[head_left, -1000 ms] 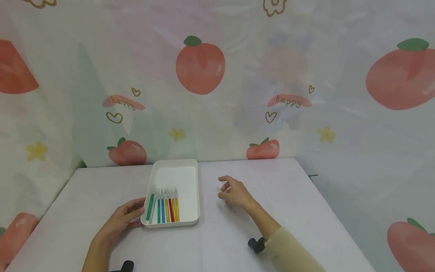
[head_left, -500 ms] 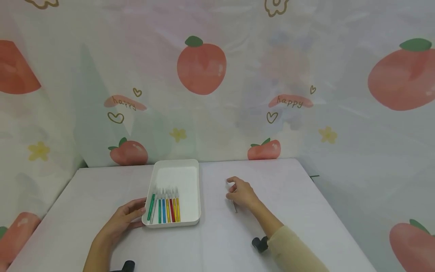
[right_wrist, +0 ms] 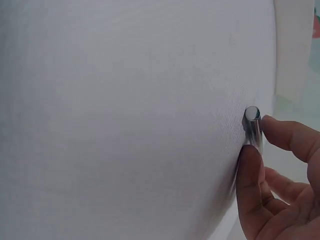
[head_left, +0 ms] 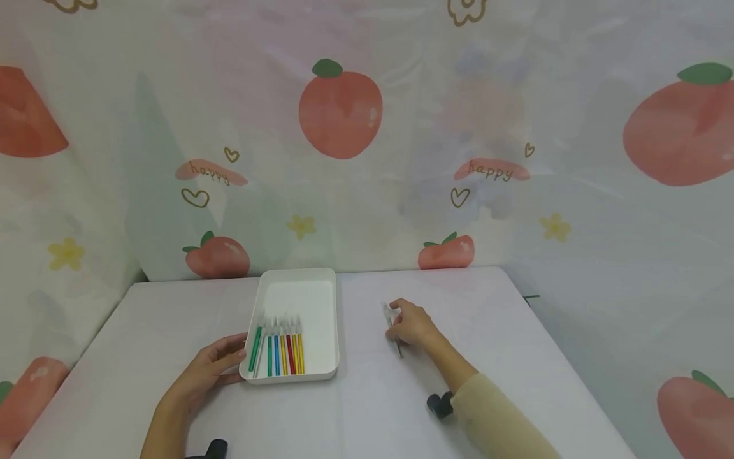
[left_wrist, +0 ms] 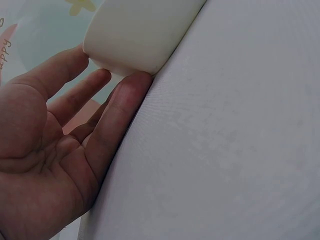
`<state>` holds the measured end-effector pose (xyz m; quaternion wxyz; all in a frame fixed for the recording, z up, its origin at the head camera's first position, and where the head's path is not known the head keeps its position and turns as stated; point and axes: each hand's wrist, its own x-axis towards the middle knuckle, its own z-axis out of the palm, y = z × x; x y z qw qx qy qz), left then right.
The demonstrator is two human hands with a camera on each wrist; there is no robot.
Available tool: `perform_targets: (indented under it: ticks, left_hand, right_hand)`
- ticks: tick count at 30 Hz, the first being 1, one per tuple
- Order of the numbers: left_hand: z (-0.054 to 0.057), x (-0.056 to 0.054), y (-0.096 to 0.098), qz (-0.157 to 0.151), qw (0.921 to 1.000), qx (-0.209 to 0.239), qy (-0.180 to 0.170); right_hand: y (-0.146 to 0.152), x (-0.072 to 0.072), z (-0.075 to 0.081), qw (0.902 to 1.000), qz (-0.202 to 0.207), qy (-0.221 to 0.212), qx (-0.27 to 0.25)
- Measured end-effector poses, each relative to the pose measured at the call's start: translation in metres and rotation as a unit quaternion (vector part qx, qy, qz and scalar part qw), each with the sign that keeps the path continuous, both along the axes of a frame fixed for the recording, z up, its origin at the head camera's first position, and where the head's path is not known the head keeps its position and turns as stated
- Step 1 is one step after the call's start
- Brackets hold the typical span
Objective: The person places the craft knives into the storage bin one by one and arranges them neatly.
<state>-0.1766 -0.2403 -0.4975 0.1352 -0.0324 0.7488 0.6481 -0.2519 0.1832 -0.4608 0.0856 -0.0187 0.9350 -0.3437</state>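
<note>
My left hand (head_left: 202,368) rests its thumb and fingertips against the left wall of a white tray (head_left: 317,325); in the left wrist view the thumb (left_wrist: 131,95) meets the tray's corner (left_wrist: 135,40) and the other fingers stay fairly straight. Several slim craft knives (head_left: 288,354) with green, silver, blue, yellow and red handles and clear caps lie side by side in it. To the right of the tray, my right hand (head_left: 414,324) pinches a silver craft knife (head_left: 398,348) low over the cloth. Its round end (right_wrist: 252,114) shows between thumb and index finger in the right wrist view.
A white cloth covers the table (head_left: 367,421). Behind it hangs a fruit-patterned backdrop (head_left: 373,210). Black wrist-camera parts (head_left: 440,404) stick out beside the right forearm.
My right hand has moved a little to the right with the silver craft knife, more of which now shows beside the fingers. The left hand and tray have stayed in place.
</note>
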Motion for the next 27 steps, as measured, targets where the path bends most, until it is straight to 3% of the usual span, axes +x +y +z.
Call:
perform_targets:
  ticks: [8,18,27]
  left_hand:
    - [-0.002,-0.001,-0.002,-0.001,1.0000,-0.001,-0.002]
    - [-0.002,0.000,-0.001,-0.002,1.0000,-0.006,0.005]
    - [-0.003,0.000,-0.001,0.009,0.9999,-0.004,-0.005]
  right_hand:
    - [-0.001,-0.002,-0.001,0.9996,0.004,-0.023,-0.014]
    - [-0.004,0.000,-0.001,0.9998,0.003,-0.019,-0.010]
    - [-0.012,0.001,0.003,0.9984,0.022,-0.018,-0.049]
